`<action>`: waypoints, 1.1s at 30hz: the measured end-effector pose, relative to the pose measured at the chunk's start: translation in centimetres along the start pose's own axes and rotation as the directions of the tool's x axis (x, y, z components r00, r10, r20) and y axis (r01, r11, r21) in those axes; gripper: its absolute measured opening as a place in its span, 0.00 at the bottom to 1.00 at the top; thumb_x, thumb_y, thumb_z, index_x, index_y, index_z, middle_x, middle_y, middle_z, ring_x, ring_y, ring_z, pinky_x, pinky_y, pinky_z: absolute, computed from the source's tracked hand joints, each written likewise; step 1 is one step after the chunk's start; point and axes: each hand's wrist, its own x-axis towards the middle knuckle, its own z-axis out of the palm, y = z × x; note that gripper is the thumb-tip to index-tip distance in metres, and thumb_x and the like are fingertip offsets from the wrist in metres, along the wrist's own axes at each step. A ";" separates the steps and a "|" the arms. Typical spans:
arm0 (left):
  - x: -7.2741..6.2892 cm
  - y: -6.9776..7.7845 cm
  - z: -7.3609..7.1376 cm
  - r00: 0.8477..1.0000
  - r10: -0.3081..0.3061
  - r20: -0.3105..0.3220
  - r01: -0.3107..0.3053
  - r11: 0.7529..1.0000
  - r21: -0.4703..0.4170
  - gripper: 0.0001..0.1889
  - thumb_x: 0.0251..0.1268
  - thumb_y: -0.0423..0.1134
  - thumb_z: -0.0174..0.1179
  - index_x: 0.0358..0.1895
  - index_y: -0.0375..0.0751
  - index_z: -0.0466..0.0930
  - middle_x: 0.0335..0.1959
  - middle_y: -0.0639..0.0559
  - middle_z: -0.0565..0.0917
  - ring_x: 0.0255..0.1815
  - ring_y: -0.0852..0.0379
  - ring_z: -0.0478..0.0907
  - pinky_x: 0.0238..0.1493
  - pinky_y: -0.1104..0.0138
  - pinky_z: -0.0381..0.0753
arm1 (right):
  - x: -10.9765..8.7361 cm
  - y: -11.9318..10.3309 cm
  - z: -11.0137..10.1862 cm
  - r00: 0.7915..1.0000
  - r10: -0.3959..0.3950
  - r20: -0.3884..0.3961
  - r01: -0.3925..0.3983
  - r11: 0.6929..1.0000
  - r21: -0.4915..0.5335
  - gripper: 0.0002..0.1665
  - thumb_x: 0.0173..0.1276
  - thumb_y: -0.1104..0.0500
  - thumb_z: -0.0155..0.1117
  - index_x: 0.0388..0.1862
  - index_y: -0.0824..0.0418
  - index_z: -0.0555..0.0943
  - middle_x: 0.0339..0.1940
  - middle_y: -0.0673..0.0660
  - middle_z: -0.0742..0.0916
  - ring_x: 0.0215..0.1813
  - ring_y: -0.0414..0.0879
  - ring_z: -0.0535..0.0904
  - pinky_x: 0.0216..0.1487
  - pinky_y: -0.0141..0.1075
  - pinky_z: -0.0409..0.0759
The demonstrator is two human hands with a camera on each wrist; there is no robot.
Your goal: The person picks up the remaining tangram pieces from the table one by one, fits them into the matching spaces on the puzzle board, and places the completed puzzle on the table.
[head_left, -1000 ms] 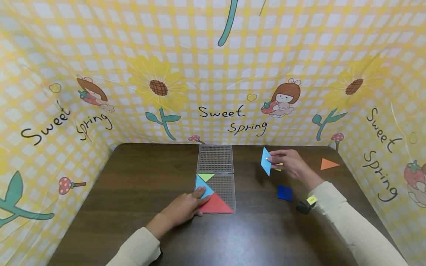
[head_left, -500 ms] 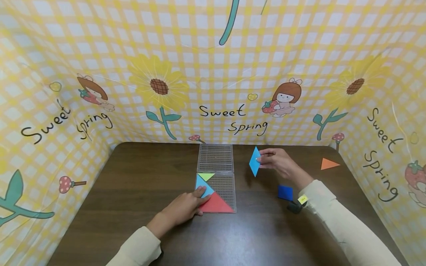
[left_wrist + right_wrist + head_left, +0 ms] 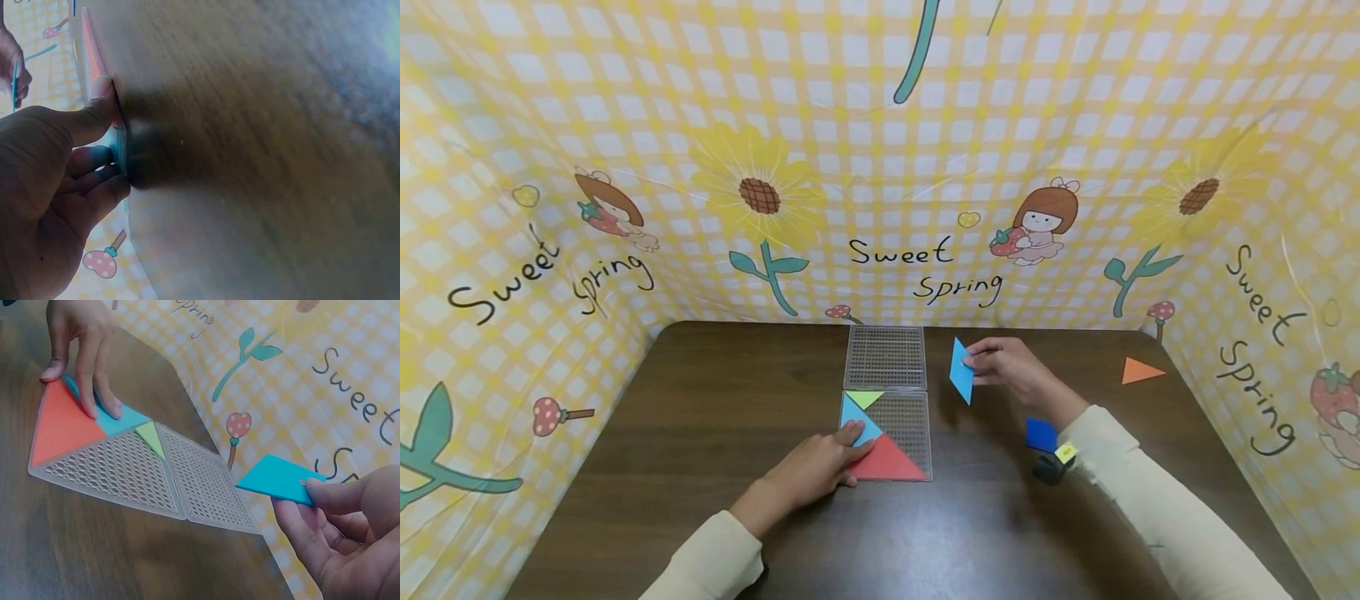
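Note:
A clear hinged tangram case [image 3: 886, 358] lies spread flat on the table, with a grid in both halves. Its near half holds a red triangle [image 3: 887, 461], a light-blue tile [image 3: 859, 417] partly covered by fingers, and a small green triangle [image 3: 866, 399]. My left hand [image 3: 816, 467] grips the case's near-left corner, fingertips on the light-blue and red tiles and thumb at the edge. To the right of the case, my right hand [image 3: 1011, 367] pinches a blue parallelogram tile [image 3: 281, 478] between thumb and fingers, raised above the table and tilted upright.
A dark blue square tile [image 3: 1041, 434] lies on the table [image 3: 730, 375] beneath the right forearm, close to the black wrist camera [image 3: 1049, 468]. An orange triangle [image 3: 1141, 371] is at the far right. A checked cloth [image 3: 880, 167] encloses the back and sides.
My right hand has moved left toward the case with the blue parallelogram, whose slant has turned along the way. A bit of yellow seen behind that hand earlier is hidden now. My left hand stays put.

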 end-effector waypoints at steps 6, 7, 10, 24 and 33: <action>0.0 0.0 0.0 1.000 -0.002 0.000 0.002 1.000 -0.013 0.31 0.68 0.49 0.66 0.72 0.42 0.75 0.74 0.33 0.71 0.69 0.40 0.77 0.56 0.55 0.86 | 0.0 -0.2 1.2 1.000 -0.006 0.007 0.007 1.000 -0.010 0.21 0.75 0.63 0.64 0.61 0.74 0.78 0.44 0.57 0.86 0.41 0.43 0.85 0.53 0.44 0.88; 0.0 -0.1 0.1 1.000 -0.003 0.000 0.003 1.000 -0.014 0.31 0.68 0.49 0.66 0.72 0.42 0.75 0.74 0.33 0.71 0.69 0.40 0.76 0.56 0.55 0.86 | 0.1 -0.2 1.4 1.000 -0.006 0.012 0.006 1.000 -0.008 0.21 0.74 0.63 0.64 0.60 0.74 0.78 0.44 0.58 0.86 0.41 0.43 0.85 0.52 0.44 0.88; 0.1 -0.2 0.1 1.000 -0.006 0.002 0.006 1.000 -0.013 0.31 0.68 0.50 0.66 0.71 0.43 0.75 0.74 0.33 0.71 0.70 0.40 0.76 0.57 0.55 0.86 | 0.2 -0.2 2.0 0.999 -0.019 0.047 0.019 1.000 -0.013 0.22 0.73 0.65 0.65 0.62 0.75 0.76 0.44 0.58 0.83 0.40 0.43 0.85 0.52 0.45 0.88; 0.2 -0.2 -0.1 1.000 -0.002 0.015 0.002 1.000 -0.014 0.31 0.68 0.49 0.67 0.71 0.42 0.75 0.74 0.33 0.70 0.71 0.40 0.75 0.58 0.54 0.85 | 0.9 0.3 5.1 0.995 0.009 0.100 -0.002 0.997 -0.072 0.25 0.66 0.73 0.67 0.62 0.75 0.75 0.43 0.60 0.80 0.37 0.45 0.82 0.42 0.41 0.90; 0.3 -0.2 -0.1 0.999 -0.019 0.035 0.020 0.999 -0.036 0.31 0.68 0.49 0.67 0.72 0.43 0.75 0.74 0.35 0.70 0.71 0.41 0.75 0.59 0.54 0.85 | 0.6 1.9 7.1 0.981 0.021 0.190 0.006 0.990 -0.144 0.20 0.65 0.76 0.65 0.55 0.75 0.73 0.41 0.60 0.77 0.35 0.47 0.79 0.41 0.44 0.90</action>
